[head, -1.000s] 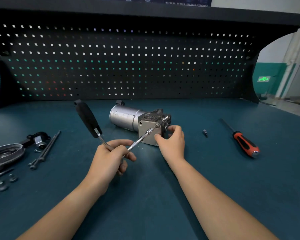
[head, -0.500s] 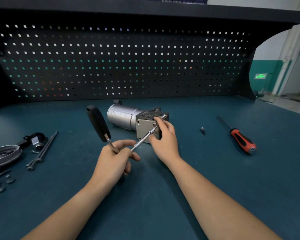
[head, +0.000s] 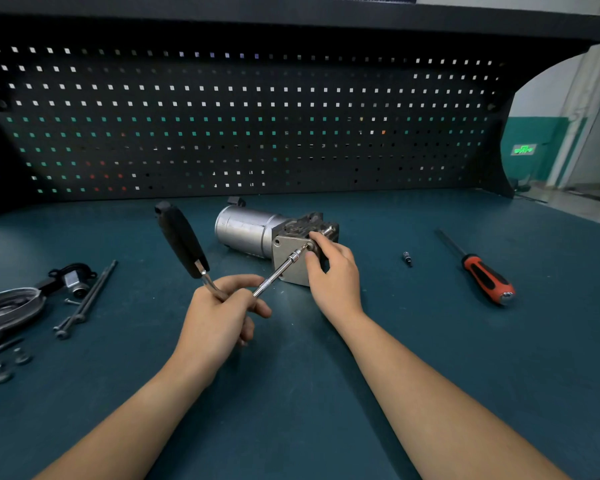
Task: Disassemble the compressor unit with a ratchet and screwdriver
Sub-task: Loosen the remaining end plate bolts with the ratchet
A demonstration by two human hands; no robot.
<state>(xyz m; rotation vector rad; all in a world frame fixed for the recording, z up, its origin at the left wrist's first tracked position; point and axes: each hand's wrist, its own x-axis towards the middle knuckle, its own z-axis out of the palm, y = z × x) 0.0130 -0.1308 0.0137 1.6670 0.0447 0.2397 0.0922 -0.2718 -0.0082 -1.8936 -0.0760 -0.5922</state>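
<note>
Near the left edge of the table (head: 291, 427), dark removed parts (head: 11, 306) are laid beside long thin bolts (head: 84, 299). The ratchet (head: 182, 239), its matte black handle raised, is gripped at the head by the closed left hand (head: 219, 313). Its knurled steel extension (head: 278, 271) is seated on the flat grey end plate of the compressor unit (head: 253, 230), which lies mid-table toward the back edge. The right hand (head: 336, 275) is curled on that block, bracing it. The socket is best kept square while the handle is swung. Toward the right edge, the red-and-black screwdriver (head: 482, 275) is left lying.

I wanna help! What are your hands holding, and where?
The left hand holds the ratchet at its head end; the right hand holds the compressor unit by its block end.
</note>
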